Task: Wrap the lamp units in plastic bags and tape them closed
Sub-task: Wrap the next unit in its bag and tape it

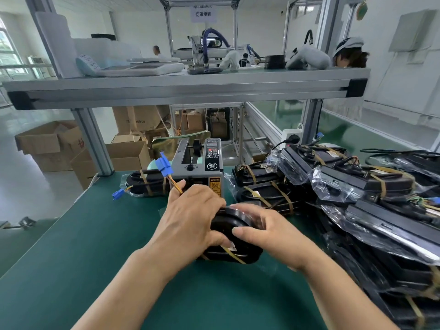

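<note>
Green desk [95, 234] carries a black oval bagged lamp unit [227, 225], gripped by the left hand [190, 215] and right hand [269, 236], fingers [214, 238] curled round it. Grey tape dispenser [197, 170] stands just beyond the left hand.

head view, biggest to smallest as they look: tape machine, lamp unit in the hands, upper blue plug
1. tape machine and lamp unit: look alike, lamp nearer, so unranked
2. upper blue plug, clearly smallest

green bench [71, 234] | tape dispenser [200, 167] rear centre | bagged lamp units [371, 184] piled right | lamp unit [245, 252] centre
</note>
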{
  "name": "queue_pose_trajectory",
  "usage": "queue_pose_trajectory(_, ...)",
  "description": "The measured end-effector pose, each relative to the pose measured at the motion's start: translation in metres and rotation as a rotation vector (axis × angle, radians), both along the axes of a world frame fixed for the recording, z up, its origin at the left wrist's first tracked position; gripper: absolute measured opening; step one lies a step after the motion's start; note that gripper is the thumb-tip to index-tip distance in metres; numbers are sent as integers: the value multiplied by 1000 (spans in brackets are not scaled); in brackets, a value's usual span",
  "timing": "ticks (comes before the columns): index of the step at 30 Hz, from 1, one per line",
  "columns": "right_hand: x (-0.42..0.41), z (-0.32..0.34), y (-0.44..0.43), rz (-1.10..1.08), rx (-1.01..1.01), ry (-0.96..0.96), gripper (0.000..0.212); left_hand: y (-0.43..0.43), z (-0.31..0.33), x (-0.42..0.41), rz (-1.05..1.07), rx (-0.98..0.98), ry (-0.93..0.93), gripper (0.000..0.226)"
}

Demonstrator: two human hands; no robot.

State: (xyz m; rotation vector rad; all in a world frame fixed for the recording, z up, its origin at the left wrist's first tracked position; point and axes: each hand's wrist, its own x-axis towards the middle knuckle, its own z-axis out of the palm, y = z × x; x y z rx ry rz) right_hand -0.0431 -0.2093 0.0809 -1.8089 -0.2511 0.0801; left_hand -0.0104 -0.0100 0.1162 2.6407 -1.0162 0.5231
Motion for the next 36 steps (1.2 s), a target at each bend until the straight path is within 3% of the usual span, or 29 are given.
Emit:
queue_pose_trajectory(7, -5, -21, 16, -95, 158, 10, 54, -3, -7, -19, 78, 42, -15, 70)
queue_pose_trajectory(12, -13, -35, 15, -164, 307, 20, 35, 17, -18, -39, 266, -249, -35, 58)
queue_pose_trajectory(15, -21, -47, 18, -210, 376, 39, 43, 29, -27, -58, 345, -366, 135, 58)
queue_pose_trajectory(18, -25, -52, 21, -254, 404, 19, 45, 37, -32, -71, 339, -313, 338, 71)
queue_pose_trajectory(21, -26, -53, 25, -279, 370, 0, 38, 43, -27, -80, 331, -180, 428, 55)
queue_pose_trajectory(26, -29, -51, 31, -270, 289, -47, 27, 54, 8, -81, 332, -11, 422, 41)
queue_pose_trajectory(31, -33, -55, 32, -314, 273, -90, 27, 70, 58, -49, 339, -367, 243, 31)
queue_pose_trajectory(33, -35, -56, 33, -328, 269, -105, 26, 65, 62, -16, 387, -374, 341, 26)
queue_pose_trajectory(36, -39, -56, 36, -373, 294, -115, 22, 42, 33, 36, 395, -727, 707, 21)
